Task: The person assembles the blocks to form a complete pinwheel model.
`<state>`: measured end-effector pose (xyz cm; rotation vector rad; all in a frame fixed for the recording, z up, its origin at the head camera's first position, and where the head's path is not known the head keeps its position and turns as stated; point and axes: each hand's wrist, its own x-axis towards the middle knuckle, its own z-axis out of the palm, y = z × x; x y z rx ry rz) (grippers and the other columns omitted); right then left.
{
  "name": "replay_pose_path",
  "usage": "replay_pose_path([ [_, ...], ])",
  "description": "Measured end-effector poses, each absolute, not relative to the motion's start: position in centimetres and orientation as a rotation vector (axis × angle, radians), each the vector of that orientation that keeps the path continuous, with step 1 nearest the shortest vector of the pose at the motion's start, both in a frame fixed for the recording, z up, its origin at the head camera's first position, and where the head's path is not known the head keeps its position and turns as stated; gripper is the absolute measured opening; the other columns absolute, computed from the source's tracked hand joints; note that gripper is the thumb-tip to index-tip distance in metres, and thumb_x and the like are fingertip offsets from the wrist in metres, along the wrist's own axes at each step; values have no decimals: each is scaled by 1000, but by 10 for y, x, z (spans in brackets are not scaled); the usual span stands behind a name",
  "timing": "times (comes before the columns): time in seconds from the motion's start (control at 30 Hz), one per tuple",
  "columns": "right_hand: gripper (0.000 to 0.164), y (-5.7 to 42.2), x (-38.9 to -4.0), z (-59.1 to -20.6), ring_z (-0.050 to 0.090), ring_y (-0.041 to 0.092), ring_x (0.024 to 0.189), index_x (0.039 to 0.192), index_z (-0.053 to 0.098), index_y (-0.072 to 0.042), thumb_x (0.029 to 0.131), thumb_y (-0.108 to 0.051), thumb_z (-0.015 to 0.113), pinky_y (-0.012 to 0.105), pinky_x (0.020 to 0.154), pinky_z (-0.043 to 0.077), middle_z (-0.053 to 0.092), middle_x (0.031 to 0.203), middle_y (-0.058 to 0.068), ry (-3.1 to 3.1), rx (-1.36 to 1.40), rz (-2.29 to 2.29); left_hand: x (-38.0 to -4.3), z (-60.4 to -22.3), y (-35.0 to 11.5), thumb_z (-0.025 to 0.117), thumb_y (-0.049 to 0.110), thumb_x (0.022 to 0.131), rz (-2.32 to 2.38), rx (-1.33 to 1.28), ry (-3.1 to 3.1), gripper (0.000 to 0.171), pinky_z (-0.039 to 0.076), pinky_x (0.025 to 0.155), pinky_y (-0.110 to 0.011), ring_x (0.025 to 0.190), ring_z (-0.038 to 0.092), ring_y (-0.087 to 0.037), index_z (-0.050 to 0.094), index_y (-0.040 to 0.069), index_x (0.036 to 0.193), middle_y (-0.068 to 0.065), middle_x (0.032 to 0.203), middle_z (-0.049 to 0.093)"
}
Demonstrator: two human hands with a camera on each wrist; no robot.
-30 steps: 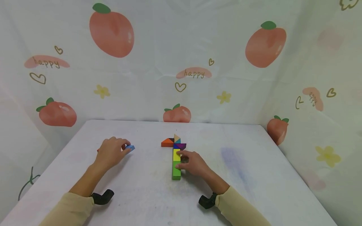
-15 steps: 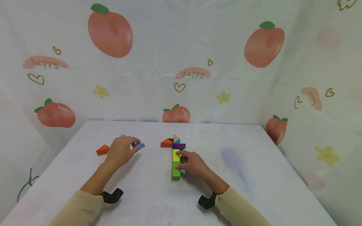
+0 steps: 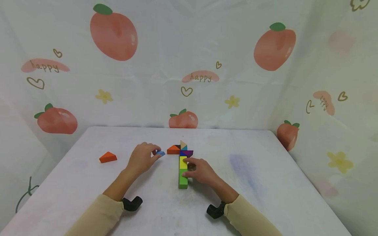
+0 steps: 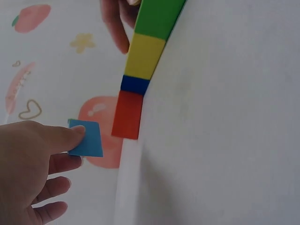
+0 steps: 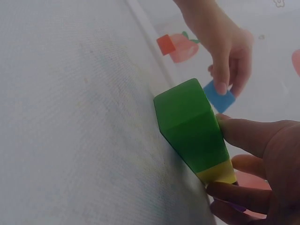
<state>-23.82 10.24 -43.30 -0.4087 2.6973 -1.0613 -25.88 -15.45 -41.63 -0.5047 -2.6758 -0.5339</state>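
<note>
My left hand pinches a light blue wooden block between thumb and fingertips, raised above the table just left of a row of blocks. In the left wrist view the block shows a flat, four-sided face. My right hand rests its thumb on the green block and a forefinger on the yellow block. Beyond these lie a dark blue block and a purple block. An orange block, a dark piece, a teal piece and a wood-coloured triangle form the far end.
A loose orange triangular block lies on the left of the white table. Behind the table hangs a curtain printed with fruit and flowers. Black wrist-worn pieces sit at both cuffs.
My left hand has carried the light blue block rightward toward the row, uncovering the loose orange block. My right hand has stayed on the green and yellow blocks.
</note>
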Motion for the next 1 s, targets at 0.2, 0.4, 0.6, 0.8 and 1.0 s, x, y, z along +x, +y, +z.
replay_pose_path([
  [0.2, 58, 102, -238, -432, 54, 22, 108, 135, 59, -21, 82, -35, 78, 43, 92, 48, 65, 112, 1, 2707, -415, -1048, -264, -422, -134, 82, 25, 80, -487, -560, -2670, 24, 46, 65, -29, 71, 50, -15, 76, 15, 101, 7, 73, 63],
  [0.4, 58, 103, -238, -431, 54, 22, 109, 135, 59, -21, 83, -36, 78, 44, 92, 47, 65, 112, 1, 2702, -428, -1047, -269, -425, -117, 80, 28, 81, -476, -575, -2713, 24, 46, 68, -30, 72, 50, -15, 75, 15, 101, 8, 72, 60],
  [0.6, 57, 104, -238, -430, 55, 22, 107, 134, 59, -20, 82, -36, 78, 44, 92, 47, 65, 111, 1, 2700, -441, -1053, -275, -431, -109, 79, 29, 82, -455, -573, -2746, 23, 46, 69, -31, 73, 51, -16, 75, 14, 99, 7, 70, 58],
  [0.8, 57, 104, -237, -431, 55, 22, 106, 134, 60, -20, 83, -36, 78, 43, 91, 48, 65, 112, 1, 2698, -437, -1058, -280, -433, -105, 78, 29, 83, -434, -572, -2784, 21, 45, 67, -31, 71, 49, -16, 74, 14, 96, 7, 67, 53],
  [1.0, 57, 104, -237, -431, 55, 21, 106, 134, 60, -20, 82, -36, 78, 43, 91, 47, 65, 111, 1, 2701, -431, -1065, -282, -436, -103, 77, 29, 84, -414, -569, -2802, 18, 48, 69, -33, 72, 53, -16, 75, 15, 96, 6, 70, 59],
])
